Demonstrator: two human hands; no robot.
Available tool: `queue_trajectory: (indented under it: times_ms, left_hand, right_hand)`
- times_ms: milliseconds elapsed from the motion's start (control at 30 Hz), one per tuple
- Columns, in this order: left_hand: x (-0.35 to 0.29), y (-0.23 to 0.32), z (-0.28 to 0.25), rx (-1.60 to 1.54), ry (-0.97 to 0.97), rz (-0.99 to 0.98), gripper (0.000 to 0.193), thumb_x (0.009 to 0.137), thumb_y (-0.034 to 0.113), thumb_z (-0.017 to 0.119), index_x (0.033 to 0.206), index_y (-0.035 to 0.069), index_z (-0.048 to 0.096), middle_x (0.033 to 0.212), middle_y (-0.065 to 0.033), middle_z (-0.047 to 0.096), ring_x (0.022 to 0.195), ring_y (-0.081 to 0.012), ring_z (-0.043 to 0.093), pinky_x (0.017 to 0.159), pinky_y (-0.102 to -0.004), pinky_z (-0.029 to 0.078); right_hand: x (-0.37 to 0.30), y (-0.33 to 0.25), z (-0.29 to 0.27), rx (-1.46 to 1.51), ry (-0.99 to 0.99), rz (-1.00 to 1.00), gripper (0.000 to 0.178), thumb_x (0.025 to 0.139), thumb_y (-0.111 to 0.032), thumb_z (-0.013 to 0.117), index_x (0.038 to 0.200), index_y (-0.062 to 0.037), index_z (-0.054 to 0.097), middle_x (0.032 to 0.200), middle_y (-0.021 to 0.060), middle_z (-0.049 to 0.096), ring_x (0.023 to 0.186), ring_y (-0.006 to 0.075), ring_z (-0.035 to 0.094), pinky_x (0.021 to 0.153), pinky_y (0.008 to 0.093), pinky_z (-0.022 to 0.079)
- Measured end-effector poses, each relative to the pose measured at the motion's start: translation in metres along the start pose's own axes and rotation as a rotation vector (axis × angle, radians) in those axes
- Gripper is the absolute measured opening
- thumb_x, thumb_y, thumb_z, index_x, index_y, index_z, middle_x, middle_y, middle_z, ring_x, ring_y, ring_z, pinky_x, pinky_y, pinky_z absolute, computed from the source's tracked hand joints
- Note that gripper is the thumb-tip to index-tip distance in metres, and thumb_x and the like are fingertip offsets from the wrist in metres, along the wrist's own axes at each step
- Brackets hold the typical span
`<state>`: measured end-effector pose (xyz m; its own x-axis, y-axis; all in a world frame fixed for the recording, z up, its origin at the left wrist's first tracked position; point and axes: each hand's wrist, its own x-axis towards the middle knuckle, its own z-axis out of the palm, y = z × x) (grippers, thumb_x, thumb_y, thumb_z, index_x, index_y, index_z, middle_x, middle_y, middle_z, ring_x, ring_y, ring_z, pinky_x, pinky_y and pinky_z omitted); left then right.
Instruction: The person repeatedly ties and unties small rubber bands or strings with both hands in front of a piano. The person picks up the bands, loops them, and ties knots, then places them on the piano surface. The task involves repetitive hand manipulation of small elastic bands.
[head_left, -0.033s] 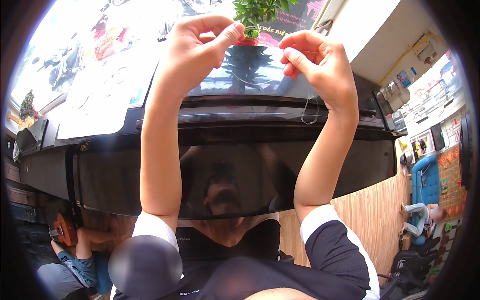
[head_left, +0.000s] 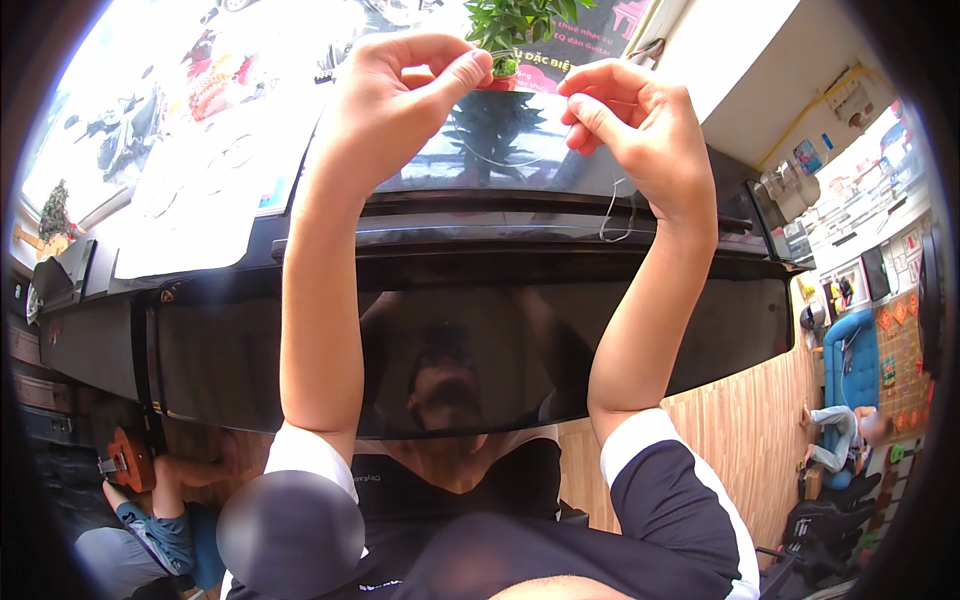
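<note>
Both my hands are up, toward the far edge of the glossy black case point(head_left: 560, 300). Left hand point(head_left: 395, 95): thumb and forefinger tips pinched together, no visible gap, on a thin clear line point(head_left: 605, 220). Right hand point(head_left: 640, 125): thumb against forefinger, same line, pinch narrow, other fingers curled. Line too fine to trace right up to the fingertips. One stretch sags in a shallow arc between the hands, in front of the shiny top panel; a slack loop hangs below my right hand, nearer the case's right end. Hands are apart, not touching each other.

Potted plant point(head_left: 515, 25) sits past the panel's far edge, in view between my hands, red pot partly behind my left fingertips. White sheet point(head_left: 195, 200) lies off the far left corner. Small wooden guitar-shaped instrument point(head_left: 130, 460) below the near left corner, beside a seated person's leg. Blue sofa point(head_left: 850, 360) well off the right end.
</note>
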<state>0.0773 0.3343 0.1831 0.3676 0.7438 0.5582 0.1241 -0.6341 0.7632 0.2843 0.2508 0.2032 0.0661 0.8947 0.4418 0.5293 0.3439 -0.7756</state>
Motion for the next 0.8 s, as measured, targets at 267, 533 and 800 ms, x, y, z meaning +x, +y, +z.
queue_trajectory:
  times_ms: [267,533,800]
  left_hand:
    - [0.001,-0.010,0.002,0.070,-0.113,0.065,0.022,0.092,0.029,0.072,0.099,0.008,0.076,0.085,-0.0047,0.074,0.079,-0.0107,0.067,0.068,-0.0246,0.051]
    - [0.000,-0.003,0.004,0.105,-0.082,0.053,0.023,0.091,0.032,0.073,0.102,0.012,0.075,0.064,0.0022,0.057,0.056,-0.0056,0.048,0.054,-0.0224,0.041]
    - [0.003,-0.011,0.012,-0.118,-0.084,0.277,0.020,0.095,0.023,0.068,0.100,0.005,0.074,0.080,-0.0027,0.070,0.068,-0.0088,0.060,0.060,-0.0219,0.047]
  right_hand:
    - [0.003,0.007,-0.002,0.014,-0.004,-0.102,0.017,0.088,0.004,0.062,0.103,-0.0012,0.070,0.087,0.0105,0.073,0.081,0.0162,0.071,0.079,0.0265,0.057]
    - [0.004,0.007,0.000,0.025,-0.079,-0.183,0.023,0.087,0.011,0.058,0.101,-0.0019,0.072,0.090,0.0100,0.072,0.086,0.0158,0.070,0.080,0.0255,0.056]
    - [0.005,0.011,0.000,0.211,-0.208,-0.337,0.030,0.089,0.003,0.065,0.118,-0.0023,0.063,0.092,0.0102,0.071,0.084,0.0146,0.067,0.081,0.0269,0.053]
